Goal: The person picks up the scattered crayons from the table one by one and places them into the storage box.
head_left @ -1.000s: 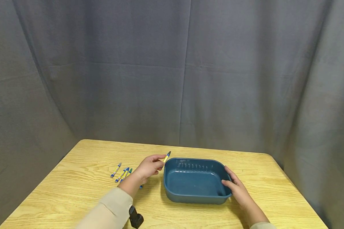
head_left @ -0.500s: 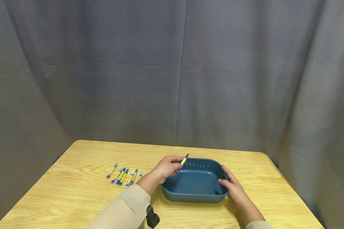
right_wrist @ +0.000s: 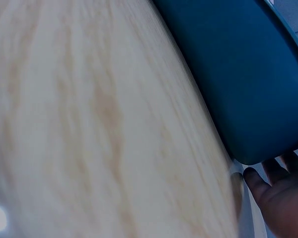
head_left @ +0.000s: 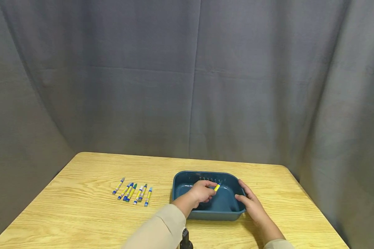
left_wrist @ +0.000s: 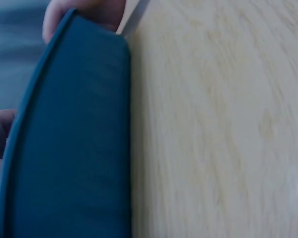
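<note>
crayon (head_left: 217, 187): body hidden in left hand (head_left: 202, 192) | wrist views: blurred

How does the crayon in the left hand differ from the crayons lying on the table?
The held crayon is pinched by the left hand above the inside of the blue tub; the table crayons lie untouched on the wood, left of the tub. The held crayon is alone; the table crayons form a loose row of several. Both kinds show yellow-and-blue wrappers.
</note>
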`<state>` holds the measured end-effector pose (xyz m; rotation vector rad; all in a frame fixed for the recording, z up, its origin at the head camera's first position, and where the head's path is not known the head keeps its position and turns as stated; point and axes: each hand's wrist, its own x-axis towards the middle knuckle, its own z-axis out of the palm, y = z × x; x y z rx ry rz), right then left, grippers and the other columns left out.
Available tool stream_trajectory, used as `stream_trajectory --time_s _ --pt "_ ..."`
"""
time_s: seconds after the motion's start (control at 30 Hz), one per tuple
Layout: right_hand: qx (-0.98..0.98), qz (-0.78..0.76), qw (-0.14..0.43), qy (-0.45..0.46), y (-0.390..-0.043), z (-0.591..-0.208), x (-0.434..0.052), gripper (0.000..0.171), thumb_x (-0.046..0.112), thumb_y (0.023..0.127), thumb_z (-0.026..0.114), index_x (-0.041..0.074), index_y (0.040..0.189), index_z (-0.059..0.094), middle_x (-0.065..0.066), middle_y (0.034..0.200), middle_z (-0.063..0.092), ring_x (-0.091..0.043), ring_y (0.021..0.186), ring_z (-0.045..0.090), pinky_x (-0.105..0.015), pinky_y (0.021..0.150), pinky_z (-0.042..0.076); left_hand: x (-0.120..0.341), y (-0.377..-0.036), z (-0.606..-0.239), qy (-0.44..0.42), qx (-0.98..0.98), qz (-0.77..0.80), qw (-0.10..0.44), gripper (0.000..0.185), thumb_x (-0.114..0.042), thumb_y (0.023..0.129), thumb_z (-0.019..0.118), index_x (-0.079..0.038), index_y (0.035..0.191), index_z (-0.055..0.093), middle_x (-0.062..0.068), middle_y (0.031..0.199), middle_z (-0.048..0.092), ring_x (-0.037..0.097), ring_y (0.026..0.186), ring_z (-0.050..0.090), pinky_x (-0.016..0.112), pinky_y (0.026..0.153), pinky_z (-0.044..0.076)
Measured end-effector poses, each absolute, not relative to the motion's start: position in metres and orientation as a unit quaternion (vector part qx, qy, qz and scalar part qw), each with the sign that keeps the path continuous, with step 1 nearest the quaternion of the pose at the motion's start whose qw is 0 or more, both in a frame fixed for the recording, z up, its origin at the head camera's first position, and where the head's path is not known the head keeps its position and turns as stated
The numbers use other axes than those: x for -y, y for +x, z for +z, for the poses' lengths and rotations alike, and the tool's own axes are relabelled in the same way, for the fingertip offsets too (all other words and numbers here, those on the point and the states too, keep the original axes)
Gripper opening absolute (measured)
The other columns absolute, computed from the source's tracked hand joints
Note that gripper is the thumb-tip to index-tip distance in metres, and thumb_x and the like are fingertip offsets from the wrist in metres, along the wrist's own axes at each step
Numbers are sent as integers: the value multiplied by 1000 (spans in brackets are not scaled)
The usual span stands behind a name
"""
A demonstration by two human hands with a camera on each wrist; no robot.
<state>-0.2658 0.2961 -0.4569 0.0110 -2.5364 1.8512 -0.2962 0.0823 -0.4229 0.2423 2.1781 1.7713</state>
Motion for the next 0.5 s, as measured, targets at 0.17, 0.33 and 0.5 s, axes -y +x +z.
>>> stream_trajectory --time_s 0.17,0.33,0.5 --pt "801 599 0 9 -266 -457 -296 68 13 96 53 8 156 21 -17 164 10 -39 151 10 -22 108 34 -98 -293 -426 87 -789 586 164 31 2 89 62 -3 118 69 5 90 63 14 65 50 21 55 42" --pt "792 610 -4 13 -266 -457 -296 68 13 97 52 8 156 21 -17 165 9 -39 151 9 -1 85 33 -111 -291 -426 99 -820 539 163 31 4 85 64 -2 114 71 6 97 67 12 66 51 21 58 44" --pt "788 616 -3 13 -265 -457 -295 67 12 97 52 9 157 21 -15 165 9 -37 151 8 1 86 30 -120 -289 -425 131 -866 458 149 28 4 79 68 -2 106 75 7 103 73 16 92 64 23 75 52"
